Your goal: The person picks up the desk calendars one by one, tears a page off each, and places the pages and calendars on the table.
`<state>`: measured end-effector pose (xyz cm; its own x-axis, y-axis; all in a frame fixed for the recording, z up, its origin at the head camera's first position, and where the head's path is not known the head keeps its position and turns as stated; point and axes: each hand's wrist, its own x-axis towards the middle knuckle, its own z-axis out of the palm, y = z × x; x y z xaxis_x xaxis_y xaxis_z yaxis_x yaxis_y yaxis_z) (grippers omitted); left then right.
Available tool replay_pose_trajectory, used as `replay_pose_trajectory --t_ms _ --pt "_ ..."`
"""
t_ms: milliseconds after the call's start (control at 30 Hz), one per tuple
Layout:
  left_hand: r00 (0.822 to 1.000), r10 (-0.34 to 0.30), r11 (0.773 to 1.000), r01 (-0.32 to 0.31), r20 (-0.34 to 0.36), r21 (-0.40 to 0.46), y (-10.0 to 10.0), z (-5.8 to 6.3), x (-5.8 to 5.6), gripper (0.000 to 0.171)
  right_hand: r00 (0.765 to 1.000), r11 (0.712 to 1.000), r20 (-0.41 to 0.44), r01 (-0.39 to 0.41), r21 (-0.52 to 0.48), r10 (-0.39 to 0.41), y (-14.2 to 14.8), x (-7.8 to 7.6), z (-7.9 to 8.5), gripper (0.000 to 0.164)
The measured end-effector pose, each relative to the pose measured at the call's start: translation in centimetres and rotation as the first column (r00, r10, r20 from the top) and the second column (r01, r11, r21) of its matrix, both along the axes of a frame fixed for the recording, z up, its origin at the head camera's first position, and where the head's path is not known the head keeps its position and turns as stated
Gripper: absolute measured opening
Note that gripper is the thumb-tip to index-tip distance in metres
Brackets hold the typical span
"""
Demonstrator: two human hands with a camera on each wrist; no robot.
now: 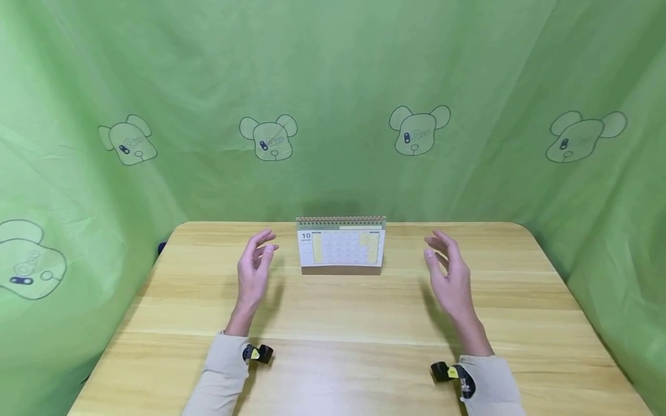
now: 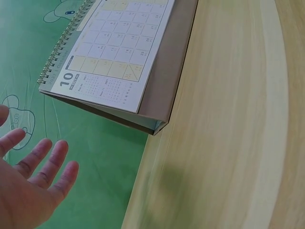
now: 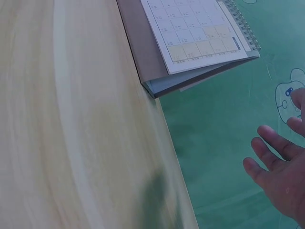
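A spiral-bound desk calendar [image 1: 340, 247] stands upright near the table's far edge, its page marked 10 facing me. Its brown cardboard base [image 2: 164, 71] and wire binding show in the left wrist view. To its left my left hand [image 1: 254, 268] hovers over the table, fingers relaxed and apart from it. My right hand [image 1: 451, 277] is held in the air to the calendar's right, palm turned inward, with nothing in it. In the right wrist view the calendar's other end [image 3: 200, 38] appears, away from the fingers [image 3: 267, 152].
The light wooden table [image 1: 343, 329] has rounded far corners. Behind it and at both sides hangs a green curtain [image 1: 338, 69] printed with bear heads. A small black camera [image 1: 258, 353] is strapped to the left wrist, another [image 1: 452, 374] to the right.
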<state>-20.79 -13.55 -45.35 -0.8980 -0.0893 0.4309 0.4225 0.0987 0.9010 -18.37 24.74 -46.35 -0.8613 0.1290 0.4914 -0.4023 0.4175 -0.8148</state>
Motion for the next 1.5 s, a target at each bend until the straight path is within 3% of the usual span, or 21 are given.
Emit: replay_pose_trajectory --t_ms 233,533,867,1100,1333,1500 --pt "0.999 -0.019 1.0 0.019 0.026 0.008 0.6 -0.4 -0.1 0.037 1.0 1.0 0.016 -0.005 -0.01 0.006 0.5 -0.2 -0.2 0.045" --pt "0.999 0.003 1.0 -0.003 0.036 0.006 0.9 -1.0 -0.3 0.037 1.0 1.0 0.027 -0.005 -0.01 0.006 1.3 -1.3 -2.0 0.046" --pt "0.998 -0.005 1.0 0.003 0.066 0.025 0.7 -1.5 -0.5 0.038 0.999 0.999 0.027 -0.033 -0.01 0.033 -0.9 0.4 0.8 0.039" --pt "0.994 -0.035 0.998 0.029 0.102 0.059 0.7 -1.9 -0.7 0.041 0.998 0.999 0.064 -0.02 -0.028 0.021 -1.4 0.4 0.8 0.039" --pt "0.996 -0.034 0.998 0.028 0.088 0.061 0.5 -4.4 -1.9 0.038 0.997 0.999 0.068 -0.017 -0.044 0.02 -1.8 0.3 0.8 0.039" --pt "0.992 -0.039 0.999 0.035 0.122 0.035 0.7 -4.7 -2.2 0.037 0.998 0.998 0.06 -0.019 -0.055 0.022 -2.1 0.0 0.8 0.039"
